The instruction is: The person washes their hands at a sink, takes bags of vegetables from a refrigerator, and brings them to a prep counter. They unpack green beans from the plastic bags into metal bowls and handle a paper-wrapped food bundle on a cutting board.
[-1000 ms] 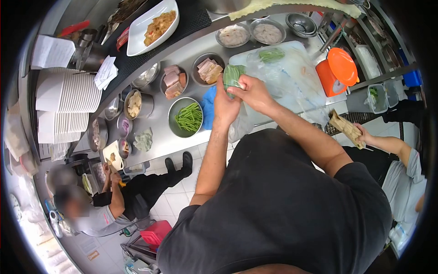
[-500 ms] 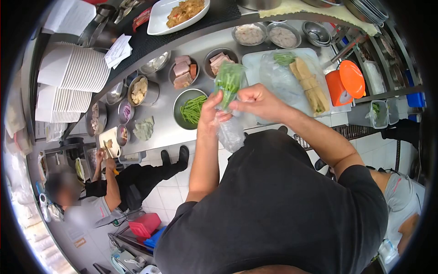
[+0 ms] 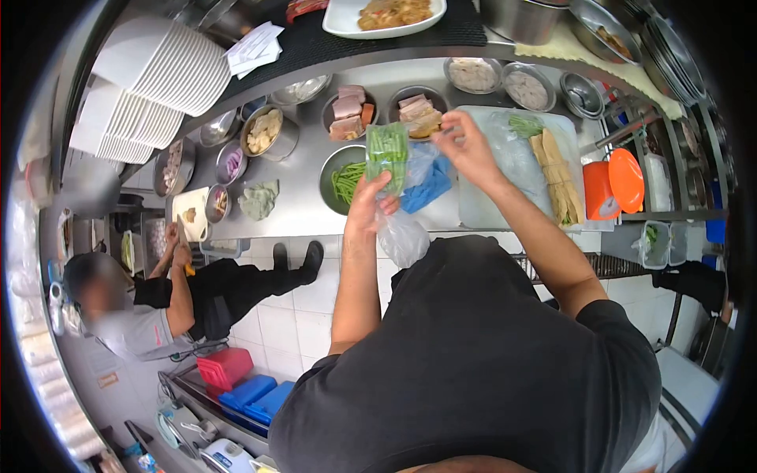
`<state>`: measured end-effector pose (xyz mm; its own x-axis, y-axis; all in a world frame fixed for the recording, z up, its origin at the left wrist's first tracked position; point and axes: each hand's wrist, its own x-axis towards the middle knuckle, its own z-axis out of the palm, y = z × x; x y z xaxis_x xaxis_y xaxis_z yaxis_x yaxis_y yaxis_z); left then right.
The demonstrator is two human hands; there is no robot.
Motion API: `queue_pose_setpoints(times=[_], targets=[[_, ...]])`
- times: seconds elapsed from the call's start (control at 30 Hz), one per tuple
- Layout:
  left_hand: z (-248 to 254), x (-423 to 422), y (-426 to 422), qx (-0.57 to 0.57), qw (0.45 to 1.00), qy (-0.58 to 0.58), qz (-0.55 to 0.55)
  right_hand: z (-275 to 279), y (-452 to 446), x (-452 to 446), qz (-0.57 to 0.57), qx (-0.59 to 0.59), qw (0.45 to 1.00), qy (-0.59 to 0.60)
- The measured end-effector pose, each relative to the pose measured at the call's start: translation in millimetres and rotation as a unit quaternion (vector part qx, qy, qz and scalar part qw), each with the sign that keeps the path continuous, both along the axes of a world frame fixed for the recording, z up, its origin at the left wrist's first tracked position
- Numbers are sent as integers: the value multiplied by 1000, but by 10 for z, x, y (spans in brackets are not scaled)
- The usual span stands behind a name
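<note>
My left hand (image 3: 372, 203) is closed around a clear plastic bag of green beans (image 3: 386, 150), held upright above the counter. The bag's loose, crumpled end (image 3: 403, 239) hangs below my fist. Apart from the bag, to its right, my right hand (image 3: 467, 150) is raised with its fingers spread and slightly bent, and nothing shows in it. Just behind the bag, a metal bowl (image 3: 327, 183) holds more green beans. A blue cloth or bag (image 3: 428, 189) lies on the counter between my hands.
Bowls of meat (image 3: 347, 110) line the counter's back. On the right, a white cutting board (image 3: 481, 206) carries a brown paper-wrapped bundle (image 3: 556, 177) beside an orange container (image 3: 601, 193). At left, a co-worker (image 3: 142, 307) works at a small board (image 3: 189, 206). Plates (image 3: 169, 67) are stacked above.
My right hand has let go of the bag and moved right, its fingers opening. My left hand still holds the bag. The view has shifted, and the blue cloth or bag now shows.
</note>
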<state>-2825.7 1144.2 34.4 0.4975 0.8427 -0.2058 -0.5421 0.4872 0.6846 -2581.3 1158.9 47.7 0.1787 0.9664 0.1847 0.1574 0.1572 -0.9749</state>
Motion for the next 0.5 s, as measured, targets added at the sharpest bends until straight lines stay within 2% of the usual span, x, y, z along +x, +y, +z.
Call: queue_pose_setpoints(times=[0.03, 0.13, 0.17, 0.2, 0.27, 0.4, 0.5], targets=[[-2, -130, 4, -5, 1000, 2, 8, 134, 14, 26, 11, 21, 998, -57], [-47, -427, -68, 2, 1000, 10, 27, 413, 31, -226, 155, 105, 977, -104], [-38, -480, -89, 6, 999, -3, 32, 429, 27, -354, 189, 98, 971, -107], [-13, -530, -102, 11, 999, -16, 37, 428, 61, -478, 196, 141, 958, -152], [16, -552, -94, 7, 997, 58, 51, 383, 161, -691, 206, 231, 920, -241], [115, -658, -105, -23, 987, 135, 88, 374, 251, -930, 211, 246, 893, -311], [199, -772, -110, -36, 968, 223, 108, 373, 303, -1051, 167, 350, 840, -380]])
